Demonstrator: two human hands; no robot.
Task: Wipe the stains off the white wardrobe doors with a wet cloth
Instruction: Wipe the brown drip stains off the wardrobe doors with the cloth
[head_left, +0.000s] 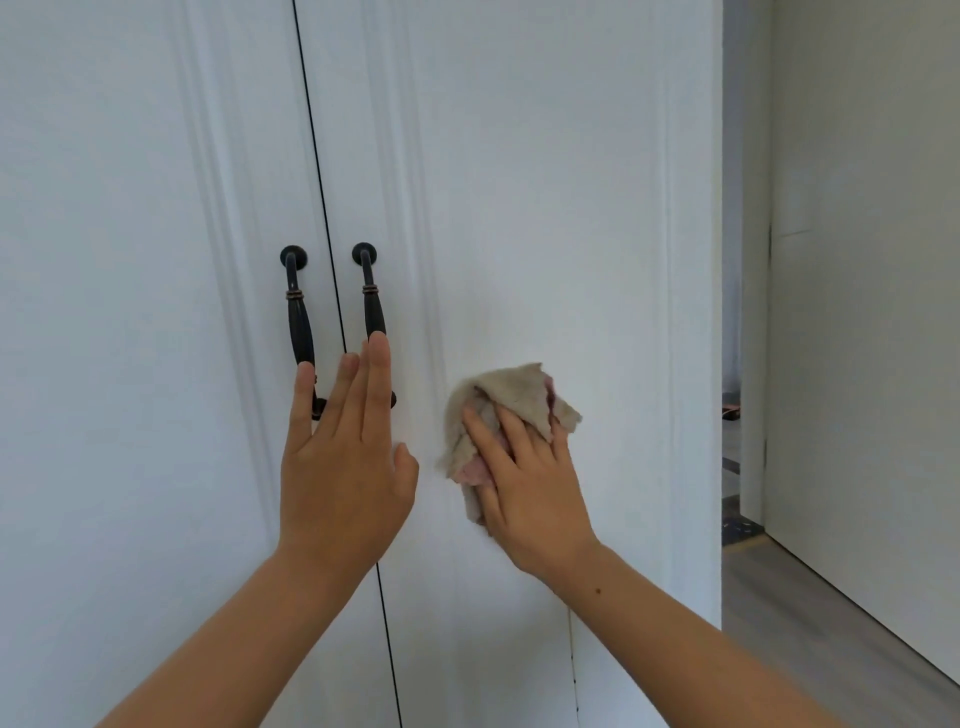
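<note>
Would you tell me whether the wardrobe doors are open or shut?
Shut: both doors lie flush, with only a thin dark seam between them.

Doors (545, 208) smooth matt white; handles (298, 312) dark metal; cloth (519, 395) rough beige fabric

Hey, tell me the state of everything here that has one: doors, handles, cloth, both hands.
Left door: closed.
Right door: closed, cloth against it.
Left handle, right handle: upright, not held.
Cloth: crumpled, pressed to the right door.
Left hand: flat, fingers straight, across the handles' lower ends.
Right hand: fingers spread, pressing the cloth.
</note>
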